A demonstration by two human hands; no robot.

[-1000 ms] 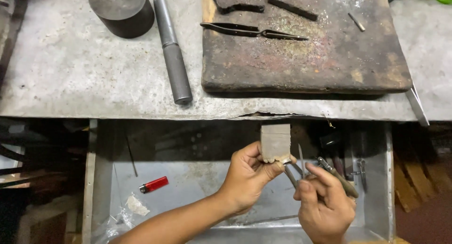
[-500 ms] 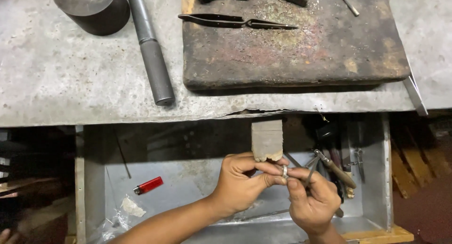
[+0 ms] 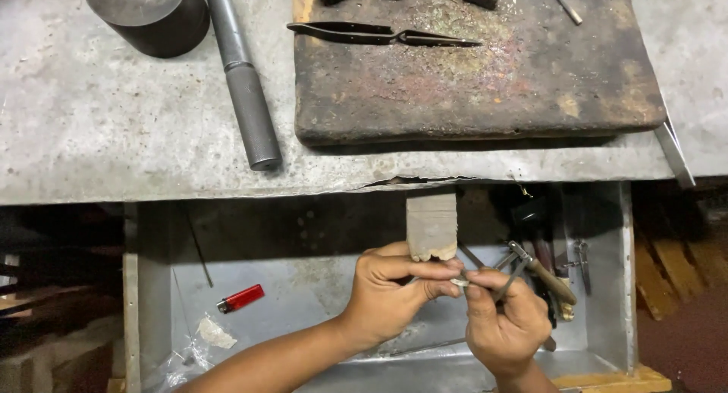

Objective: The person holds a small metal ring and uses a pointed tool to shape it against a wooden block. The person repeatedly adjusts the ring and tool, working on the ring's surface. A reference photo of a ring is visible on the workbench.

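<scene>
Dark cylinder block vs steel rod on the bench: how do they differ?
The dark cylinder block is short and wide, standing on end; the steel rod is long and thin, lying flat. The block is near black, the rod grey with a thicker lower section. Both rest on the grey benchtop, untouched by either hand.

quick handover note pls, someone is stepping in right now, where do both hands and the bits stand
Left hand: pinches a small silvery piece at its fingertips, just below the wooden peg.
Right hand: grips pliers, tips at the piece.
Both hands are over the open metal drawer; red lighter lies in it.
Tweezers lie untouched on the charred block.
Progress on the piece: too small to tell.
</scene>
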